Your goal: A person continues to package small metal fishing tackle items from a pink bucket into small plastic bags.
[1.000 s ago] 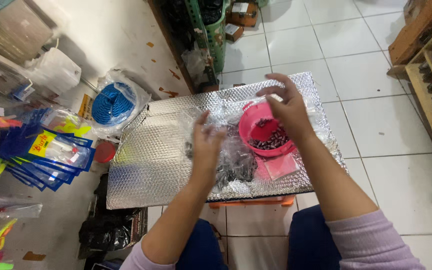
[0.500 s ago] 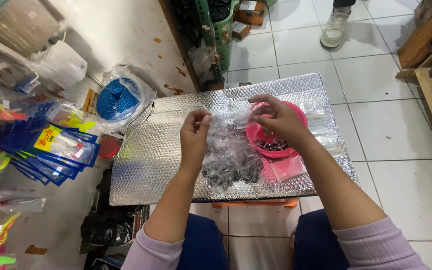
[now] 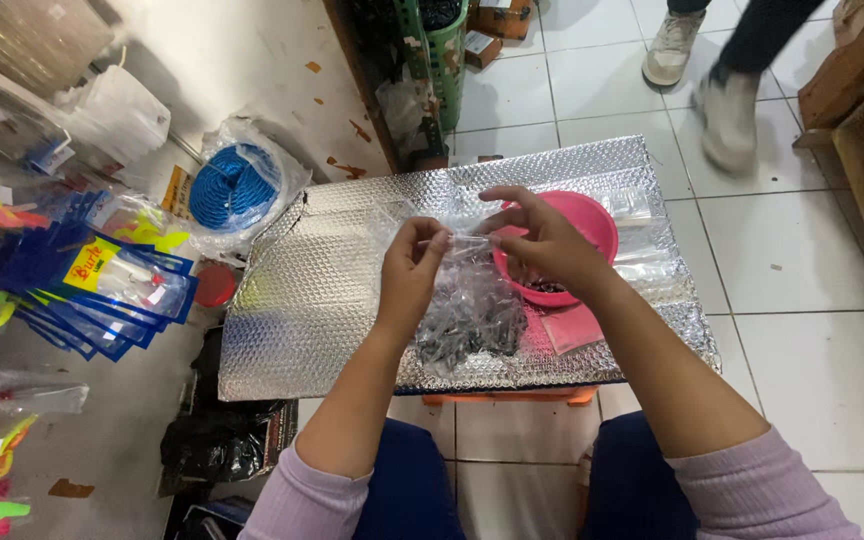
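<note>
We observe the left hand [image 3: 412, 272] and the right hand [image 3: 542, 238] raised together above the silver bubble-foil covered board [image 3: 302, 300], each pinching between thumb and fingertips one end of a small clear plastic bag [image 3: 460, 243] stretched between them. Beneath the hands lies a heap of clear plastic bags filled with small dark pieces [image 3: 470, 322], touching the round pink plastic bowl [image 3: 592, 225] that holds more dark pieces; a flat pink lid [image 3: 570, 328] lies just beside the heap, near the board's front edge
</note>
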